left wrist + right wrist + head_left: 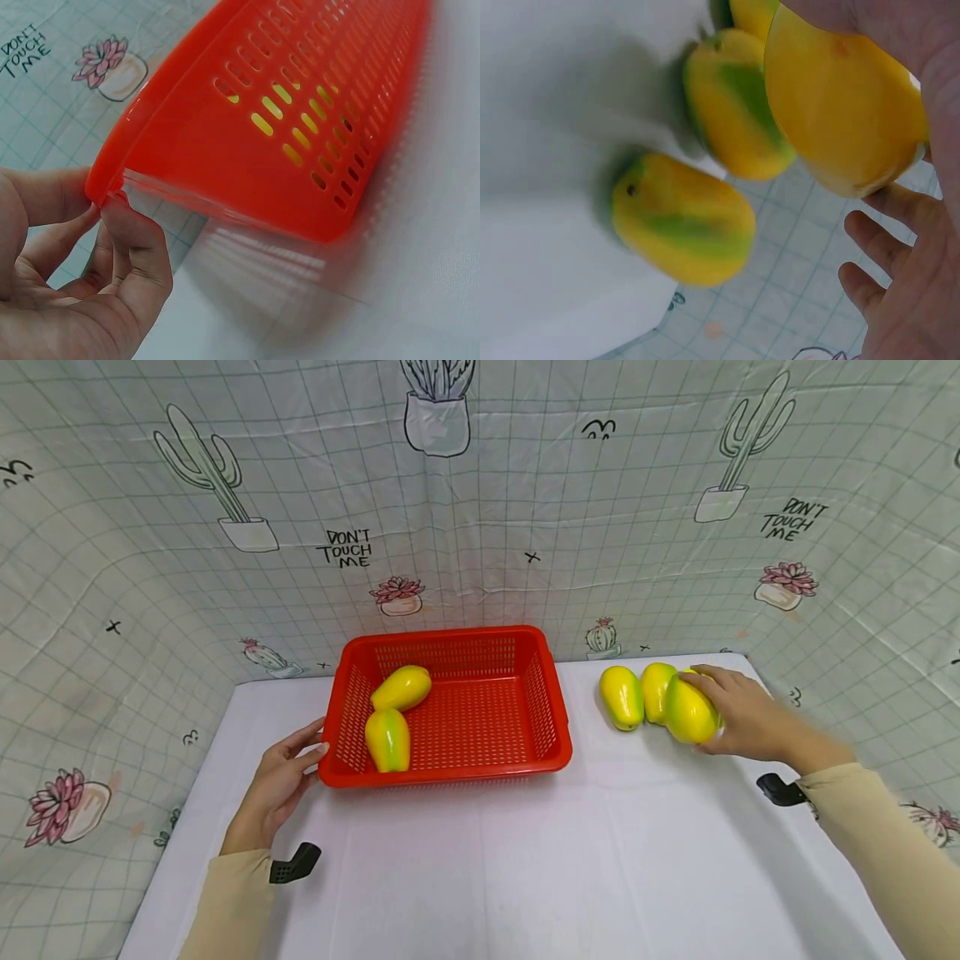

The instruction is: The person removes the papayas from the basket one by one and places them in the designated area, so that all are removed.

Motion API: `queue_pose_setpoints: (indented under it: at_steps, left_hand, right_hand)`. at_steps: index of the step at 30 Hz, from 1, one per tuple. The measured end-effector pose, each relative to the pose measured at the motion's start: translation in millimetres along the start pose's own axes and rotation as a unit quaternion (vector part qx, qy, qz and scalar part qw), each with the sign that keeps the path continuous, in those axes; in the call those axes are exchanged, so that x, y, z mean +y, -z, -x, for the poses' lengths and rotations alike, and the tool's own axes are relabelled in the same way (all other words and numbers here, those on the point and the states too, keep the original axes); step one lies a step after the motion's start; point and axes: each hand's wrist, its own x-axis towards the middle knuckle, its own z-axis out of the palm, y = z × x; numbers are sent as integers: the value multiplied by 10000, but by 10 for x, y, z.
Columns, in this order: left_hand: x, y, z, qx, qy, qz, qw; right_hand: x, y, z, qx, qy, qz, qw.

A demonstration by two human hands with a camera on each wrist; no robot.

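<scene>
My left hand (279, 789) pinches the rim at the left end of a red plastic basket (480, 771). The left wrist view shows thumb and fingers (139, 232) on the basket rim (112, 161). Inside the basket's left side lie two yellow-green mangoes, one mango (402, 687) behind another mango (387, 741). At the right, my right hand (750, 714) grips a mango (692, 710). Near it are a mango (657, 692) and another mango (621, 697). A further mango (682, 221) shows in the right wrist view, mostly hidden by the hand in the head view.
A white cloth covers the table (480, 868). Behind it and along both sides hangs a gridded curtain (480, 527) with cactus prints. The basket stands near the table's back edge, with the loose mangoes to its right.
</scene>
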Motion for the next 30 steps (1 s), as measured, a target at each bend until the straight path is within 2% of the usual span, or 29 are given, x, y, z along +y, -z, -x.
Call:
queue_pose_setpoints:
  at_steps: [7, 16, 30]
  left_hand:
    - [7, 0, 7, 58, 36, 17, 10000]
    - [15, -10, 7, 70, 45, -7, 10000]
    - [-2, -8, -3, 55, 6, 3, 10000]
  right_hand:
    - [-220, -200, 49, -3, 271, -181, 9995]
    - [-401, -419, 128, -131, 348, -326, 9988]
    - [-523, -502, 219, -132, 380, -326, 9987]
